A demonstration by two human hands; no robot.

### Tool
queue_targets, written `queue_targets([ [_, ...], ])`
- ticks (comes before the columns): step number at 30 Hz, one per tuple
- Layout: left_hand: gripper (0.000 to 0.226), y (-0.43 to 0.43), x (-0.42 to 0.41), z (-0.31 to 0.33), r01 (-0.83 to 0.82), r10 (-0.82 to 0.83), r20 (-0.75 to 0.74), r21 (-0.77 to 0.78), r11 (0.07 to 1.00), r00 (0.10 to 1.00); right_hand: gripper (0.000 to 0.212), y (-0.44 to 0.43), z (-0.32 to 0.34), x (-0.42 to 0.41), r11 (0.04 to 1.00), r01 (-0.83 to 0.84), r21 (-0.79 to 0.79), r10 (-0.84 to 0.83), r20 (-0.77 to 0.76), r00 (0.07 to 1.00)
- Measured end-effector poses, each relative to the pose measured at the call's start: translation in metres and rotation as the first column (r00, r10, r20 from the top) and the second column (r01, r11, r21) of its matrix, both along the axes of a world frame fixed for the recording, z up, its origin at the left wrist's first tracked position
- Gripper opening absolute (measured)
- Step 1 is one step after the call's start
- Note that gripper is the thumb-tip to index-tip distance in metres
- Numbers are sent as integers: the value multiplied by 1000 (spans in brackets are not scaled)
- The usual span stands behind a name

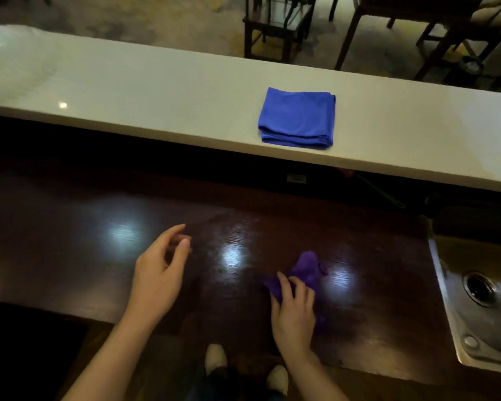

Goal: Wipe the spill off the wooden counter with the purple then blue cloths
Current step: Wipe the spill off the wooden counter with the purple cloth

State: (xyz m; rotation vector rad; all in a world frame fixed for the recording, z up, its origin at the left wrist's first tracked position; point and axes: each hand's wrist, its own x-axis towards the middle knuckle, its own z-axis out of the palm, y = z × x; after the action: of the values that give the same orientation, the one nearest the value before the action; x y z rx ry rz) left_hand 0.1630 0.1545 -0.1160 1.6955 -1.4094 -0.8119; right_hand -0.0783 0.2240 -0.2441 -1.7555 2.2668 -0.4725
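Observation:
A crumpled purple cloth (pixel 307 270) lies on the dark wooden counter (pixel 99 256), pressed down under my right hand (pixel 294 311), whose fingers grip its near part. My left hand (pixel 159 273) hovers over the counter to the left, fingers loosely curled and apart, holding nothing. A folded blue cloth (pixel 297 118) rests on the raised pale ledge (pixel 156 91) behind the counter, straight beyond the purple cloth. The wood between my hands shines with a wet-looking sheen (pixel 235 250).
A metal sink (pixel 475 299) with a drain is set into the counter's right end. Dark wooden chairs (pixel 275 24) and a table stand on the floor beyond the ledge. My shoes (pixel 214 357) show below the counter's front edge.

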Motion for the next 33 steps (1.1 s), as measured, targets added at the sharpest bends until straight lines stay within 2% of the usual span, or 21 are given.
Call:
queue_targets([
  [6,29,16,63,-9,-176,176,-7,6,984,984,65,-17,4,121,937,-342,64,342,17,940],
  [11,30,31,101,-12,-275,275,3,12,961,961,64,-35,8,200,800,-599,31,598,30,801],
  [14,29,34,115,-14,-304,304,-4,36,952,953,63,-58,4,224,738,-675,3,675,4,738],
  [17,30,32,120,-15,-301,301,-2,48,952,954,58,-83,1,223,747,-664,-25,664,-26,747],
  [19,30,29,119,-17,-293,294,-7,48,955,956,54,-96,3,212,808,-587,-53,588,6,809],
  [21,30,24,113,-18,-271,271,9,51,961,962,45,-106,14,194,907,-406,-107,420,219,881],
  [22,30,20,109,-18,-253,253,7,58,966,967,39,-112,25,182,948,-294,-123,318,367,874],
  [23,30,16,102,-18,-227,229,-8,69,971,974,32,-117,39,168,977,-185,-107,213,517,829],
  [24,30,10,94,-18,-197,201,-34,78,977,979,24,-122,58,153,994,-96,-52,106,661,743],
  [25,30,4,85,-17,-164,170,-68,86,983,983,20,-125,79,138,999,-36,22,4,795,606],
  [26,30,-3,74,-15,-127,139,-124,98,987,982,21,-126,102,122,996,-8,89,-77,902,425],
  [28,30,-16,49,-9,-23,72,-306,161,987,949,27,-121,148,94,989,-15,145,-144,987,76],
  [29,38,-22,36,-4,48,36,-405,195,980,914,28,-116,168,82,989,-19,149,-149,988,-26],
  [30,52,-27,24,0,115,8,-500,216,970,866,29,-111,185,72,989,-16,146,-146,986,-77],
  [33,81,-40,-11,17,249,-24,-729,203,947,684,33,-95,225,45,992,30,119,-114,985,-132],
])
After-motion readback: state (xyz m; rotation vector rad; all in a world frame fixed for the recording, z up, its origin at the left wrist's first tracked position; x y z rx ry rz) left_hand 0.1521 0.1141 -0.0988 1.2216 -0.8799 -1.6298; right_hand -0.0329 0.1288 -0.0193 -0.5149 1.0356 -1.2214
